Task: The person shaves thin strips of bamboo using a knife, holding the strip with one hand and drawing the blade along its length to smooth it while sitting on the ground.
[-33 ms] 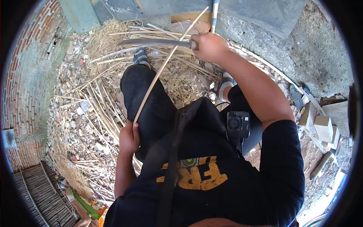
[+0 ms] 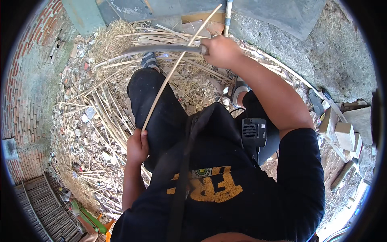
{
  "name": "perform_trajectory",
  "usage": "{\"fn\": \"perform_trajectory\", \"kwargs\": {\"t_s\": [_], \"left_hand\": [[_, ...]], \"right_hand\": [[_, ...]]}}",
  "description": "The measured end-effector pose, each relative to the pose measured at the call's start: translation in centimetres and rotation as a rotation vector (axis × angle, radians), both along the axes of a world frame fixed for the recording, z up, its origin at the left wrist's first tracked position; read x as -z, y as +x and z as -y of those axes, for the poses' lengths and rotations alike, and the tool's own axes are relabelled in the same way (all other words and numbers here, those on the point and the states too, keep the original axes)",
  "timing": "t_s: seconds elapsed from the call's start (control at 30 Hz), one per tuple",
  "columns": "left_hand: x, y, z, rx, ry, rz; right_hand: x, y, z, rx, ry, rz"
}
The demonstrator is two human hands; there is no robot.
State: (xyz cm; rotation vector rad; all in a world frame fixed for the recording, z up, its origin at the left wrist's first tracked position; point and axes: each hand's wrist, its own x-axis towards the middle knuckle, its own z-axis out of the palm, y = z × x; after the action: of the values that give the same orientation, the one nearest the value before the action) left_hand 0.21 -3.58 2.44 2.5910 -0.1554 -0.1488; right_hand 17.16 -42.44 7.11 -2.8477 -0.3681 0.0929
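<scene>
My left hand (image 2: 138,146) is closed around the near end of a long, thin bamboo strip (image 2: 171,74), beside my left thigh. The strip slants up and away to the right, passing over my left leg. In my right hand (image 2: 224,51), stretched out ahead, is the handle of a machete (image 2: 161,48). Its long, dark blade points left and crosses the strip toward its far part. Whether the edge touches the strip or passes just over it I cannot tell.
Several split bamboo strips (image 2: 107,115) lie scattered at my left, with more beyond my feet near a heap of dry shavings (image 2: 115,40). Rubble covers the ground. A brick wall (image 2: 30,88) stands left, a rough grey wall (image 2: 322,60) right. Wooden blocks (image 2: 345,135) sit at the right.
The machete has shifted slightly left and nearer, its tip dropping lower in view. My right hand has moved a little left with it. My left hand stays in place on the strip.
</scene>
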Motion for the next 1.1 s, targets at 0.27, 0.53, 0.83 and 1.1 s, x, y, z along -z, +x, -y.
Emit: {"fn": "perform_trajectory", "kwargs": {"t_s": [0.27, 0.53, 0.83, 1.1], "left_hand": [[0.4, 0.2, 0.8, -0.012, -0.016, 0.075], [0.1, -0.2, 0.2, -0.012, -0.013, 0.022], [0.1, 0.3, 0.3, 0.030, 0.072, 0.061], [1.1, 0.4, -0.6, 0.016, -0.106, 0.004]], "right_hand": [[1.5, 2.2, 2.9, 0.140, 0.084, 0.076], [-0.4, -0.7, -0.9, -0.101, -0.033, 0.078], [1.3, 1.9, 3.9, 0.107, 0.020, 0.160], [-0.8, -0.7, 0.7, -0.080, 0.010, 0.039]]}}
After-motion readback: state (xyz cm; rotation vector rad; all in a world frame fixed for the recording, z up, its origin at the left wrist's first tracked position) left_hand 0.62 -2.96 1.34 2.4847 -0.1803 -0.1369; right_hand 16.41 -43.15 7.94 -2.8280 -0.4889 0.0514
